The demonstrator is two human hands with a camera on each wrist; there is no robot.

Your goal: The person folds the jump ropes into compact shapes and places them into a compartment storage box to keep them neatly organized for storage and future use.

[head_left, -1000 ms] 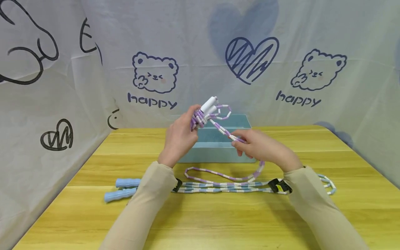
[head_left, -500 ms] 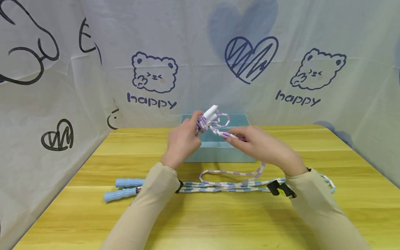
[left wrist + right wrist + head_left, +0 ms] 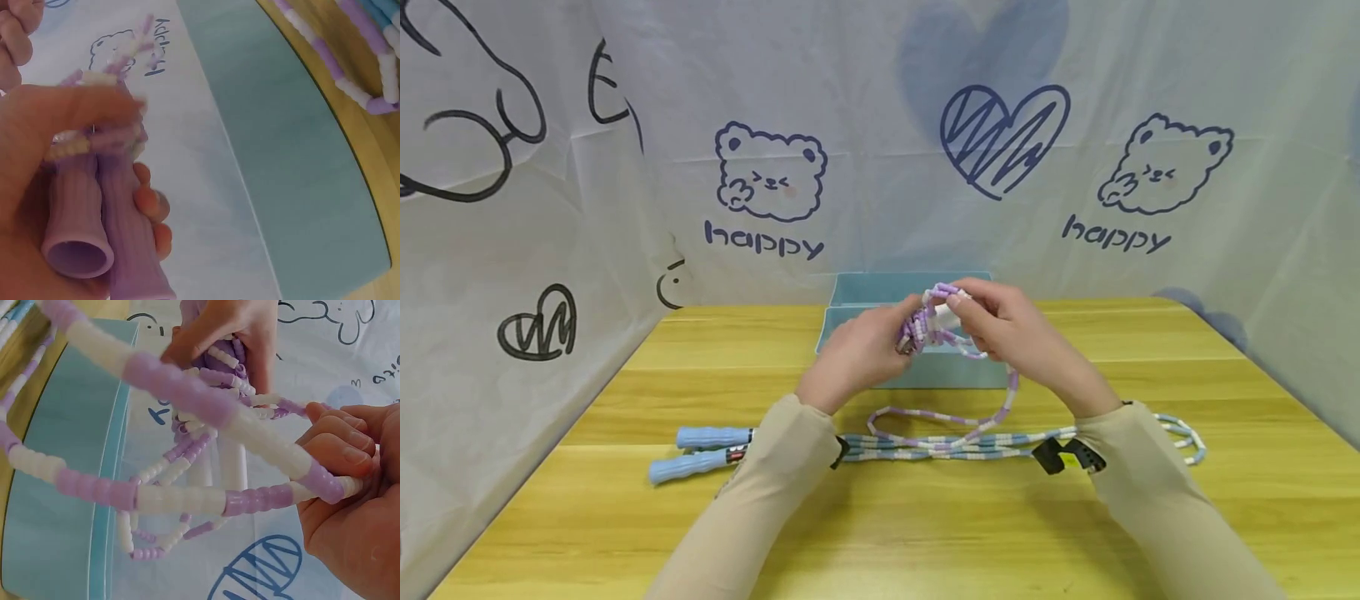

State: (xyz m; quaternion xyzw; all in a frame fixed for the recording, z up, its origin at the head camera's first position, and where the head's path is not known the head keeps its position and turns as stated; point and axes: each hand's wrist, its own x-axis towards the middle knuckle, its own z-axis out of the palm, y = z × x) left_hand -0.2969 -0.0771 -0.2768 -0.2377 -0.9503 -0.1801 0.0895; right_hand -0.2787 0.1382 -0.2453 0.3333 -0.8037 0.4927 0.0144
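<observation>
A purple-and-white beaded jump rope is held up in both hands, over the front of the blue box (image 3: 940,373). My left hand (image 3: 856,354) grips its two purple handles (image 3: 76,206) side by side, with beaded cord wound around them. My right hand (image 3: 1018,337) pinches the beaded cord (image 3: 178,394) close to the wound part, its fingers curled. White tubes (image 3: 234,472) stick out beyond the windings. One loop of the cord (image 3: 936,414) hangs down to the table. A blue-and-white jump rope (image 3: 703,469) lies stretched across the table below the hands; the left forearm hides part of it.
The blue box stands at the back middle of the wooden table (image 3: 880,533), partly hidden by the hands. Behind the table hangs a white cloth (image 3: 880,192) with drawings. Both wrists wear black straps (image 3: 1067,456).
My left hand has moved right and slightly down with the handles. The right hand has risen, bringing its pinched cord up to the wound part. The hanging loop has shifted a little.
</observation>
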